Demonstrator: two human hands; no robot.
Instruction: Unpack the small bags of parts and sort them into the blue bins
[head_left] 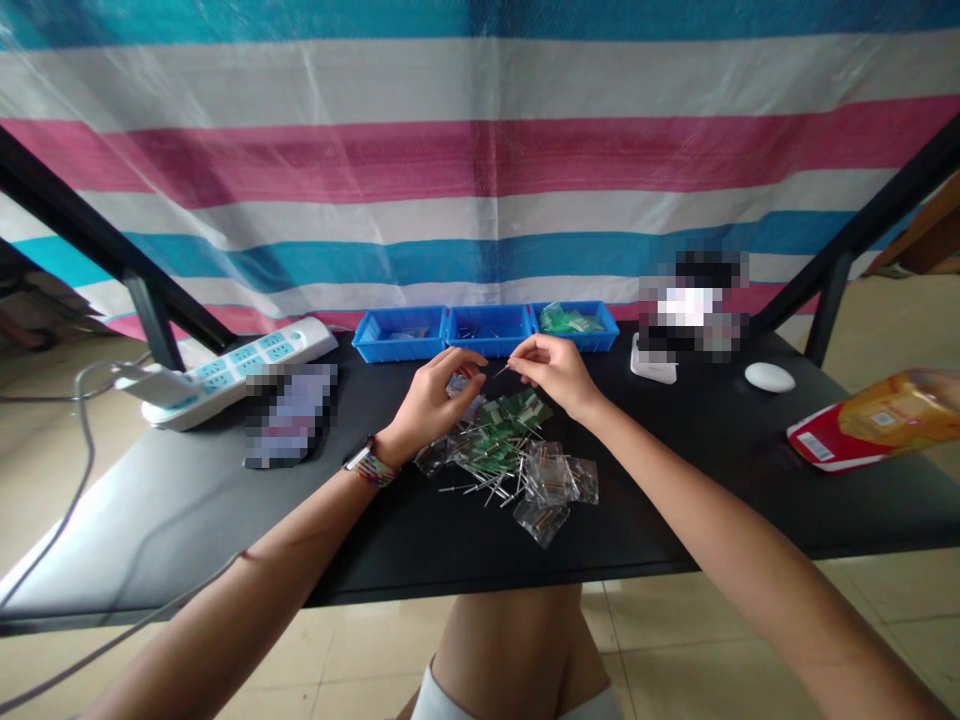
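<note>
My right hand (559, 372) pinches a thin metal pin, which looks like a blind rivet (501, 371), between thumb and fingertips. Just left of it, my left hand (437, 392) is curved with thumb and fingers apart. Clear plastic (466, 392) shows behind its thumb; I cannot tell whether it touches the hand. Below both hands lies a pile of loose silver blind rivets (491, 487), mixed with green packets (501, 430). Clear plastic packets (547, 472) with small brass-coloured pieces lie at the pile's right and front.
Behind the hands stand three joined blue bins: left (400, 347) and middle (491, 345) with small metal pieces, right (576, 340) with green packets. A power strip (240, 370) is left. A white case (652, 362), white oval object (769, 377) and red-gold package (874, 420) are right.
</note>
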